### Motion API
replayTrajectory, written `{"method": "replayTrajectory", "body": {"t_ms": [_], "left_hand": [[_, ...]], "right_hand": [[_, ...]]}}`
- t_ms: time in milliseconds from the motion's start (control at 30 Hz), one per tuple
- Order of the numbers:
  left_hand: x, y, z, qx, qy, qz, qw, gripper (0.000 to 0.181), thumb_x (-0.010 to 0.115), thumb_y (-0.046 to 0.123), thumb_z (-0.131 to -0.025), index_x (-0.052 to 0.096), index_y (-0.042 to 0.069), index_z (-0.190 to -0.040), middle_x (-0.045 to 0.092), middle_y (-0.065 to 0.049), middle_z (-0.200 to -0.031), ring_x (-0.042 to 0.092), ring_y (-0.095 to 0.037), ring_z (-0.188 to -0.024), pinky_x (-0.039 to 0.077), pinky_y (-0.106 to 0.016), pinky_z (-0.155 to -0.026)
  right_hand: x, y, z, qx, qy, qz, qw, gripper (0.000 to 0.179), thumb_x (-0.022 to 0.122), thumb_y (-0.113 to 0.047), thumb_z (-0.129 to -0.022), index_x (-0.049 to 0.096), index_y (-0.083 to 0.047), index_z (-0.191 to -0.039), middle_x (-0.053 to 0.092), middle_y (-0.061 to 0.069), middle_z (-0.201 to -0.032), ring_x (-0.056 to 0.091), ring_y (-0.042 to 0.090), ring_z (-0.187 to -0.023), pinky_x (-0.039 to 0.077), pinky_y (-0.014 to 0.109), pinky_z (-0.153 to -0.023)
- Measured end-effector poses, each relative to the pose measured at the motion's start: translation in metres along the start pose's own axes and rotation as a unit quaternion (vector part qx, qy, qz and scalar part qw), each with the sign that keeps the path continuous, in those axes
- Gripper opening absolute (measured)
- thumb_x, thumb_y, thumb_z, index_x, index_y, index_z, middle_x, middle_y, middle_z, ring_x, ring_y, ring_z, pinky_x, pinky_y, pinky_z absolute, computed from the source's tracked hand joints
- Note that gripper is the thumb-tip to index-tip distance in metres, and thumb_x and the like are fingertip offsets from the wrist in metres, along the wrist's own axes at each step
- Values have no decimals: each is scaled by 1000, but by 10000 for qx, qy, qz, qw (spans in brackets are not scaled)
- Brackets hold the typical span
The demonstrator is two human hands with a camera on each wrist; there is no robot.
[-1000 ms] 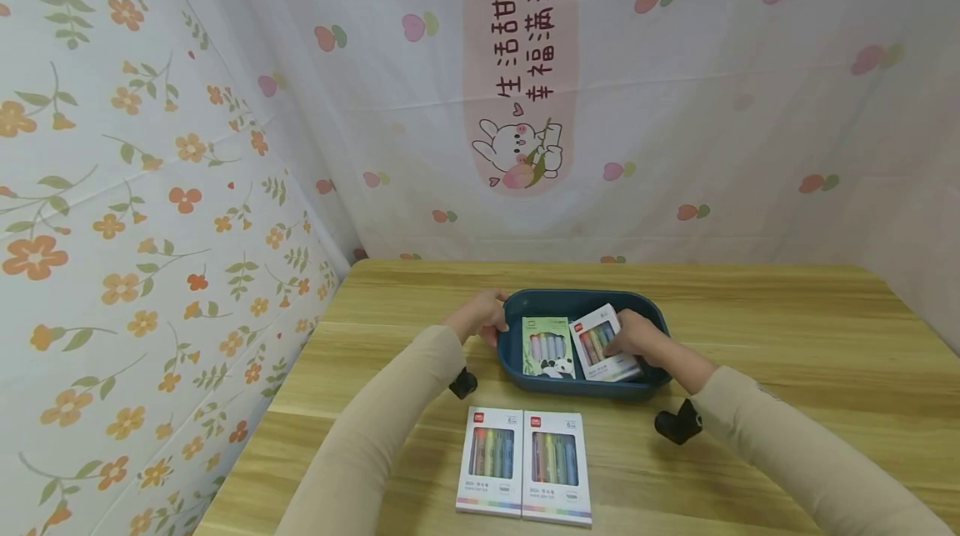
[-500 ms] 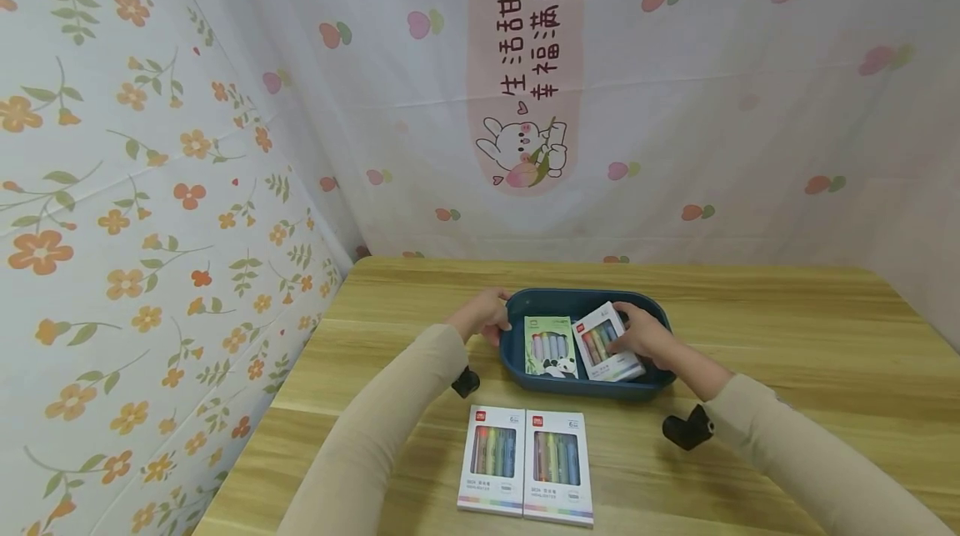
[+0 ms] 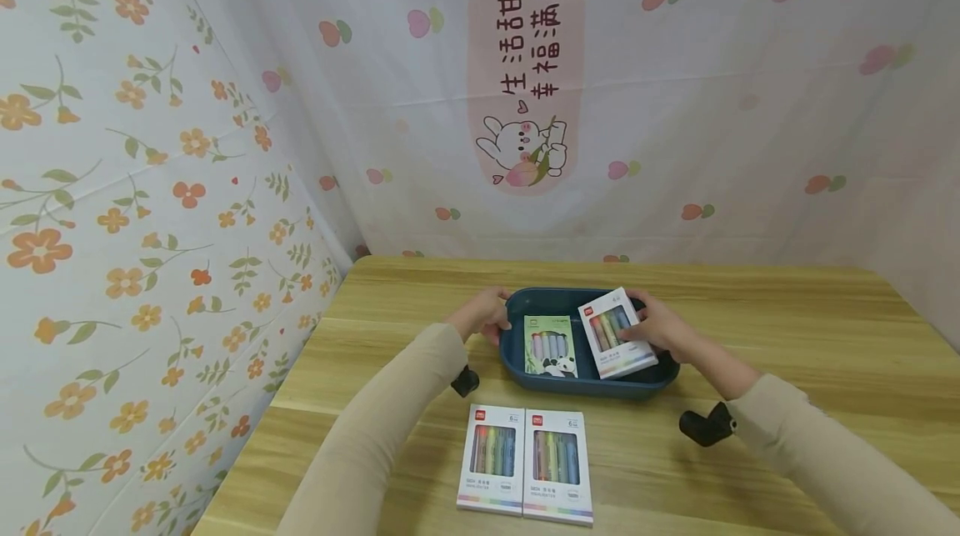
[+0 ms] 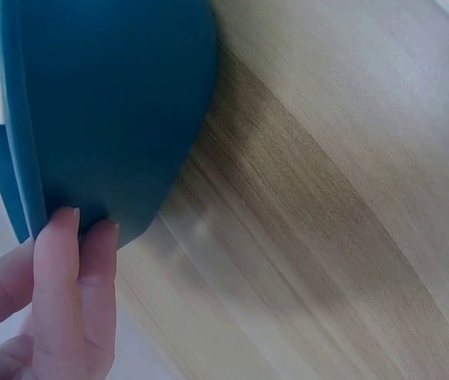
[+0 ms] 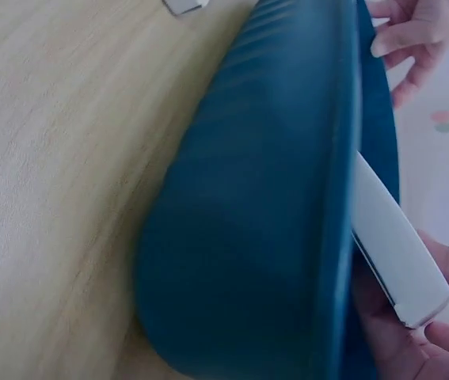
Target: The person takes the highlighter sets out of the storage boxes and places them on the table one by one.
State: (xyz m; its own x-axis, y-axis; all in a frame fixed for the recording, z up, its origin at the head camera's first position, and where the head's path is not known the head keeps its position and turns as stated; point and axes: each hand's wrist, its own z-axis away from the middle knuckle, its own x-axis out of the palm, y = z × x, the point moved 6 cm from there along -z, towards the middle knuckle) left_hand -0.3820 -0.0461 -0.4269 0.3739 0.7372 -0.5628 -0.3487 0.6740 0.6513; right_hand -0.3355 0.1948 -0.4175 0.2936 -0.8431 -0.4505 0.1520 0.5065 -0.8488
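Observation:
My left hand (image 3: 483,315) pinches the left end of a dark blue oblong tray (image 3: 577,388); in the left wrist view the fingers (image 4: 58,293) press the outside just under the rim. My right hand (image 3: 662,328) grips a white box of highlighters (image 3: 617,334), tilted over the tray's right end. From the right wrist view, that box's white edge (image 5: 398,245) rises above the rim, with the thumb and fingers on opposite faces. A green box with a panda picture (image 3: 550,347) lies in the left half of the tray. The lower part of the held box is hidden in the right wrist view.
Two white highlighter boxes, a left one (image 3: 491,461) and a right one (image 3: 557,469), lie side by side before the tray on the wooden table (image 3: 787,336). A patterned curtain (image 3: 675,102) hangs behind the table, another (image 3: 150,269) at the left.
My right hand has raised the highlighter box from the tray floor and shifted it slightly right. The left hand stays at the tray's end.

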Motion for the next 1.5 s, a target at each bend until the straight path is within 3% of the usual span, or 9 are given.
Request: {"method": "replayTrajectory", "body": {"t_ms": [400, 733, 967, 1233, 1333, 1500], "left_hand": [[0, 1, 6, 81, -78, 215, 9997, 52, 51, -11, -75, 38, 13, -120, 59, -18, -81, 58, -24, -54, 50, -32, -48], [1, 1, 3, 83, -46, 236, 9997, 53, 51, -11, -75, 38, 13, -121, 58, -18, -83, 60, -26, -58, 50, -32, -49], [0, 0, 5, 92, -79, 285, 9995, 53, 51, -10, -76, 37, 14, -122, 59, -19, -86, 60, -27, -61, 50, -31, -48], [-1, -1, 5, 242, -140, 246, 9993, 52, 52, -8, -76, 37, 13, -122, 59, -19, -81, 53, -20, -45, 49, -30, -46], [0, 0, 6, 338, -99, 132, 9993, 52, 53, -7, -76, 37, 11, -122, 58, -18, -79, 54, -21, -47, 48, -29, -44], [-3, 4, 19, 231, -117, 133, 9996, 52, 50, -8, -78, 35, 12, -124, 58, -20, -85, 58, -25, -61, 51, -33, -56]], "right_hand": [[-14, -12, 14, -438, -10, -203, 9988, 78, 60, -10, -76, 7, -8, -134, 47, 20, -94, 55, 17, -65, 49, 34, -56], [-20, -16, 41, -527, 189, -272, 9981, 82, 62, -16, -74, 6, -13, -134, 39, 23, -105, 52, 20, -72, 49, 33, -58], [-20, -16, 61, -862, 406, -496, 9942, 80, 62, -12, -74, 8, -13, -134, 40, 24, -102, 54, 21, -71, 49, 35, -55], [-16, -9, 75, -799, 377, -635, 9941, 82, 63, -18, -73, 7, -14, -134, 39, 24, -108, 53, 22, -75, 49, 36, -57], [-13, -7, 80, -757, 335, -698, 9941, 83, 64, -18, -73, 7, -15, -134, 40, 24, -107, 54, 23, -75, 49, 36, -58], [-7, -3, 91, -673, 232, -814, 9941, 86, 64, -18, -72, 4, -17, -134, 40, 24, -106, 54, 23, -75, 49, 35, -58]]}}
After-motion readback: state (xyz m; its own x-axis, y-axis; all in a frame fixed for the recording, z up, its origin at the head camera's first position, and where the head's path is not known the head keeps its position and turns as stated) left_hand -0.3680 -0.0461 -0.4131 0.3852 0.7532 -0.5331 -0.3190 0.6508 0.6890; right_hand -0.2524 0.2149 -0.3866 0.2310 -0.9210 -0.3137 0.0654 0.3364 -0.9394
